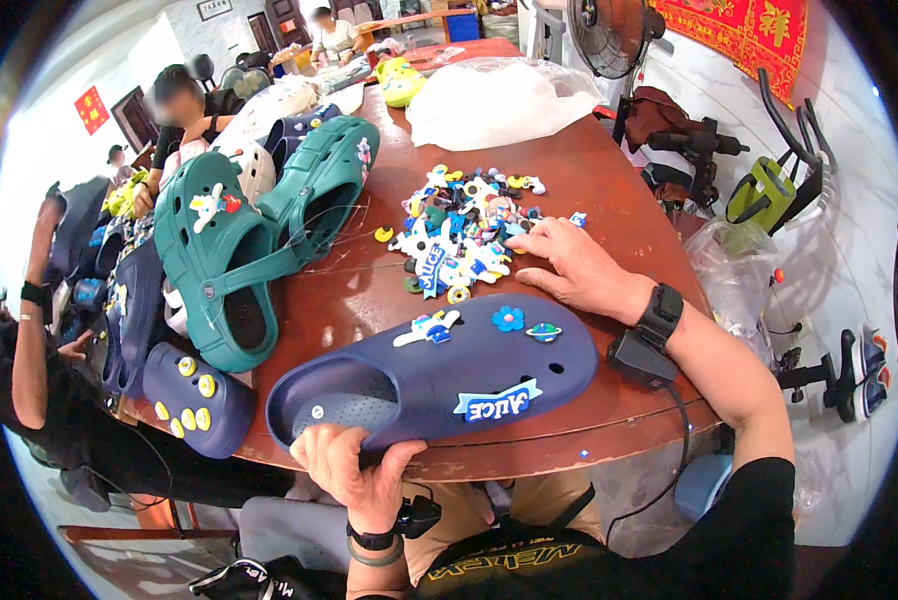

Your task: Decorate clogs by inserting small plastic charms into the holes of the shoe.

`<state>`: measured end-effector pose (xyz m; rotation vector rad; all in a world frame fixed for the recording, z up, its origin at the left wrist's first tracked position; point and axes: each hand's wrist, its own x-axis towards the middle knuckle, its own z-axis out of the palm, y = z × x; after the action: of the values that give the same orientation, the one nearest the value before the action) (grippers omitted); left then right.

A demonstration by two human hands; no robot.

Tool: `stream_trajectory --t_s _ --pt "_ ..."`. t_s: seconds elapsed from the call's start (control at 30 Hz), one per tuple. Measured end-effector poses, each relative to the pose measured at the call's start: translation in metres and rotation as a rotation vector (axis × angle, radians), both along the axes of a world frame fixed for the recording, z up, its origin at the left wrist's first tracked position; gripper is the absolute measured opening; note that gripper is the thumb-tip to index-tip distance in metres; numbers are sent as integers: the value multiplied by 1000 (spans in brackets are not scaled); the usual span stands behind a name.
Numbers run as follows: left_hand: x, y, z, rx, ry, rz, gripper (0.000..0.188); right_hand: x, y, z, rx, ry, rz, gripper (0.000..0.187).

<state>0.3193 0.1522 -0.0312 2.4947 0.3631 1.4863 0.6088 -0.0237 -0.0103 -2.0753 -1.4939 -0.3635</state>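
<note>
A navy clog [444, 375] lies on the table in front of me, its opening toward the left. My left hand [347, 470] grips the clog's near rim by the opening. Fixed on the clog are a white figure charm [429, 328], a blue flower charm [508, 319], a planet charm [543, 332] and a blue-and-white banner charm [497, 401]; some holes on it are bare. Beyond the clog is a heap of mixed shoe charms [459, 225]. My right hand [574, 262] is at the heap's right edge, thumb and fingers apart, with no charm visible in it.
Green clogs [214, 260] joined by thin clear strands stand left of the heap. A navy clog with yellow round charms [197, 400] sits at the left edge. Behind are a white plastic bag [499, 100] and a fan [609, 35]. Other people [34, 310] work along the left.
</note>
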Motion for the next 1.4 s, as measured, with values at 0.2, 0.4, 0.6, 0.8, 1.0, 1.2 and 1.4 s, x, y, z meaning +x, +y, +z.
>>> stream_trajectory --t_s 0.2,0.4,0.6,0.8,1.0,1.2,1.4 --pt "0 1 1 8 -12 -8 54 0 -2 2 -33 203 -44 25" --pt "0 0 -1 -1 -8 -8 54 3 -3 -1 64 37 -116 25" --pt "-2 -1 -2 -24 27 -22 54 6 -16 11 -25 134 -71 19" --pt "3 0 1 3 -34 -12 53 -44 -36 65 109 950 92 19" --pt "1 3 1 26 -24 -11 53 -74 -45 84 91 609 279 13" --pt "4 3 1 40 -29 -40 53 -75 -43 74 81 123 413 13" --pt "1 2 5 38 -25 -29 52 -81 -48 81 13 -27 480 14"
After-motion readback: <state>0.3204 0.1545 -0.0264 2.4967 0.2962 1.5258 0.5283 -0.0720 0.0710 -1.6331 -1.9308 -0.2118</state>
